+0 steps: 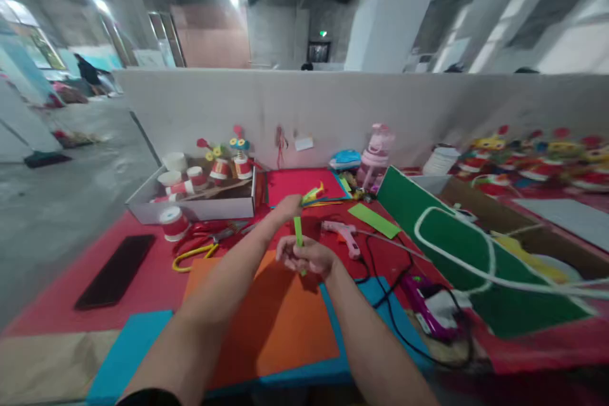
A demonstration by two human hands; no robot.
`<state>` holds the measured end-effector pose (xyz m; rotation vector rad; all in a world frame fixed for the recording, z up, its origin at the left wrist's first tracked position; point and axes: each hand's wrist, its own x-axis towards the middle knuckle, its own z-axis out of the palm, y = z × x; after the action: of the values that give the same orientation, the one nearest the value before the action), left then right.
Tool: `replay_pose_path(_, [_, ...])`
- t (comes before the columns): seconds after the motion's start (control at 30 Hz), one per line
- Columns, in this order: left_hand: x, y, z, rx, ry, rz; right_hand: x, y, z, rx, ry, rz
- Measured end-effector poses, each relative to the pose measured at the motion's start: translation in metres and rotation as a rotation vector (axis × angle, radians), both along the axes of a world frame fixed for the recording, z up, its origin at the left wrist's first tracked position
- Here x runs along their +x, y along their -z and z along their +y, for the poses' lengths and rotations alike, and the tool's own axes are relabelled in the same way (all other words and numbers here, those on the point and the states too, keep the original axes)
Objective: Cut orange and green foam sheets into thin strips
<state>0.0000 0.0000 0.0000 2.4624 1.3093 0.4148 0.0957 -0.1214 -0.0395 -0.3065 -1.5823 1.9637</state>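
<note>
My right hand (pixel 307 255) is closed around a narrow light green strip (pixel 298 230), above an orange sheet (pixel 280 323). My left hand (pixel 288 208) reaches a little farther forward, by the strip's upper end and a small yellow piece (pixel 318 191); its fingers are blurred and partly hidden, so its grip is unclear. Blue sheets (pixel 128 349) lie under the orange one. A pink glue gun (pixel 343 235) rests just right of my hands, with a wider green strip (pixel 374 220) behind it.
Yellow-handled scissors (pixel 195 256) and a black phone (pixel 115 271) lie left. Behind them, a white box (pixel 214 208) holds paper cups. On the right stand a green panel (pixel 457 254) with a white hose, black cables and a purple packet (pixel 428 311). A partition (pixel 314 101) closes the back.
</note>
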Motion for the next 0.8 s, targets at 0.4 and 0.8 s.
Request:
replay_pose_path(0.4, [-0.008, -0.023, -0.020, 0.182, 0.069, -0.243, 0.000, -0.006, -0.003, -0.047, 0.054, 0.104])
replay_pose_path(0.8, [-0.110, 0.029, -0.101, -0.078, -0.091, -0.740, -0.024, 0.006, 0.018, -0.045, 0.790, -0.057])
